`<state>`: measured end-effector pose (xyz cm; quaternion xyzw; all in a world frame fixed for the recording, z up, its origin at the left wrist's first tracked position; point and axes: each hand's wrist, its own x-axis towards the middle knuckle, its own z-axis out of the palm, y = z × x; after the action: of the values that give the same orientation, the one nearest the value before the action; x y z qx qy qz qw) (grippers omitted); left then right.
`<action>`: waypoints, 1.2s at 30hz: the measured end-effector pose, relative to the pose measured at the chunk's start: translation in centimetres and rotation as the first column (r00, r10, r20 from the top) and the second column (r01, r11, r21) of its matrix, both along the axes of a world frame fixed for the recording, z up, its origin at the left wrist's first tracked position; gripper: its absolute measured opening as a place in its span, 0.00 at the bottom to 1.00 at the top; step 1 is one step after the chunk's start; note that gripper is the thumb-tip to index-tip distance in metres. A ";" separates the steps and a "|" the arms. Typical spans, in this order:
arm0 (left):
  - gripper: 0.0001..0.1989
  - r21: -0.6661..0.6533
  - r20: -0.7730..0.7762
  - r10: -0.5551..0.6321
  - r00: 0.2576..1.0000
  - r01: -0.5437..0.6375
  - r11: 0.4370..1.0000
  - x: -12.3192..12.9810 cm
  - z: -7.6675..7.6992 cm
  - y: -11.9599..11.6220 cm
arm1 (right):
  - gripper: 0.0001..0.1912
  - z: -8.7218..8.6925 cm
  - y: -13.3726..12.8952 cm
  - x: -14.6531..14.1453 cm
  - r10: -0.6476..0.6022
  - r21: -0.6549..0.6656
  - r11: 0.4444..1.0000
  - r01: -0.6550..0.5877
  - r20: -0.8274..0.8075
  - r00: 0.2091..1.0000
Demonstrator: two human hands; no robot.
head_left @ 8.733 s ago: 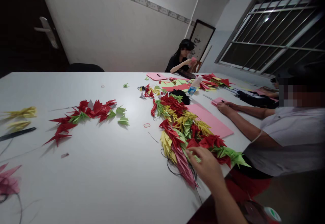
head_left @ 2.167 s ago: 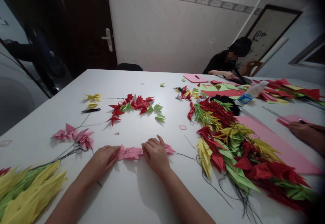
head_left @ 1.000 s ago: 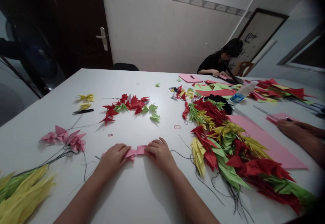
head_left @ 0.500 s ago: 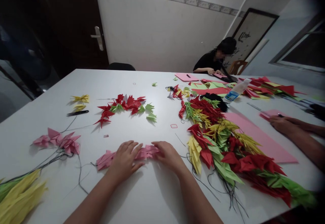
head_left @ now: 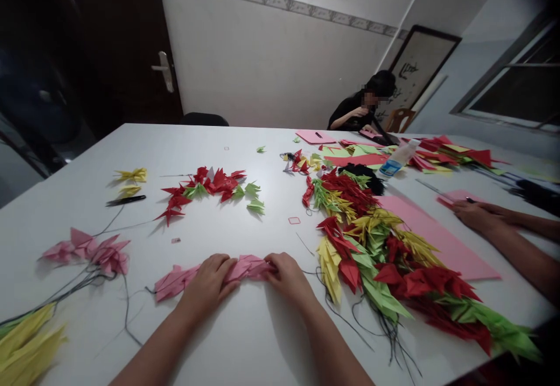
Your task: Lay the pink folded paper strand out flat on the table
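On the tabletop (head_left: 245,333), the strand (head_left: 249,267) runs under the left hand (head_left: 212,281) to the right hand (head_left: 286,275). The garlands (head_left: 389,273) lie to its right, the bottle (head_left: 391,167) behind them. To its left lies a cluster (head_left: 111,256), snips (head_left: 126,200) behind that. The paper arc (head_left: 223,183) lies behind the strand.

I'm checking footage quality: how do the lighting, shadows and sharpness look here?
Head view: dim overall, with a pale sheen on the white table; head view again: a soft shadow under the right hand, the folded yellow paper at lower left slightly blurred, the picture's right corners dark.
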<state>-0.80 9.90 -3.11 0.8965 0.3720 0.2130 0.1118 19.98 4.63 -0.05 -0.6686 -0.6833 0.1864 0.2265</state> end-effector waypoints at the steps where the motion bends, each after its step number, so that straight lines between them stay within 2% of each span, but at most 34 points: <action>1: 0.19 -0.004 0.000 -0.001 1.000 0.001 1.000 0.0 0.0 0.0 | 0.08 0.0 0.1 0.1 -0.006 -0.014 1.000 0.006 0.016 1.000; 5: 0.17 -0.010 -0.001 0.019 1.000 -0.019 1.000 0.0 0.3 0.0 | 0.08 0.1 0.0 1.8 -0.032 -0.006 0.999 0.032 0.015 0.999; 10: 0.17 -0.023 -0.013 0.036 0.999 -0.037 0.999 -0.1 0.4 -0.1 | 0.07 0.7 -0.7 5.8 -0.094 -0.050 0.994 0.095 0.023 0.995; 12: 0.18 -0.025 -0.025 0.037 0.999 -0.037 0.999 -0.1 0.3 -0.1 | 0.11 1.1 -1.1 6.6 -0.129 0.006 0.992 0.129 0.061 0.990; 15: 0.19 -0.005 -0.018 0.035 0.999 -0.035 0.999 -0.1 -0.1 0.0 | 0.19 1.8 -1.0 5.0 -0.167 0.204 0.968 0.148 0.081 0.983; 17: 0.19 0.021 0.005 0.028 1.000 -0.028 0.999 -0.1 -0.4 0.0 | 0.14 1.7 -0.5 2.2 -0.136 0.289 0.951 0.110 0.072 0.988; 20: 0.20 0.056 0.022 0.002 1.000 -0.003 0.998 -0.3 -0.6 0.1 | 0.07 0.6 0.8 -1.7 -0.123 0.303 0.949 0.083 0.113 0.986; 22: 0.19 0.073 0.016 -0.015 1.000 0.013 0.997 -0.3 -0.4 0.1 | 0.04 -0.4 1.5 -2.8 -0.129 0.277 0.956 0.094 0.110 0.986; 25: 0.18 0.107 0.006 -0.015 1.000 0.014 0.994 -0.2 -0.2 0.0 | 0.03 -1.5 1.9 -1.9 -0.092 0.236 0.969 0.075 0.060 0.994; 31: 0.19 0.184 -0.036 0.041 0.998 -0.034 0.982 0.0 -0.8 0.2 | 0.04 -2.1 1.8 1.1 -0.077 0.235 0.970 0.061 0.058 0.995; 36: 0.20 0.331 -0.097 0.082 0.992 -0.046 0.942 0.0 -1.7 0.6 | 0.09 -0.9 1.5 1.8 -0.159 0.294 0.945 0.143 0.032 0.987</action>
<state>-0.79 10.55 -4.76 0.9004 0.3658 0.2259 -0.0665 21.77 6.11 -0.93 -0.6833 -0.6560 0.0477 0.3170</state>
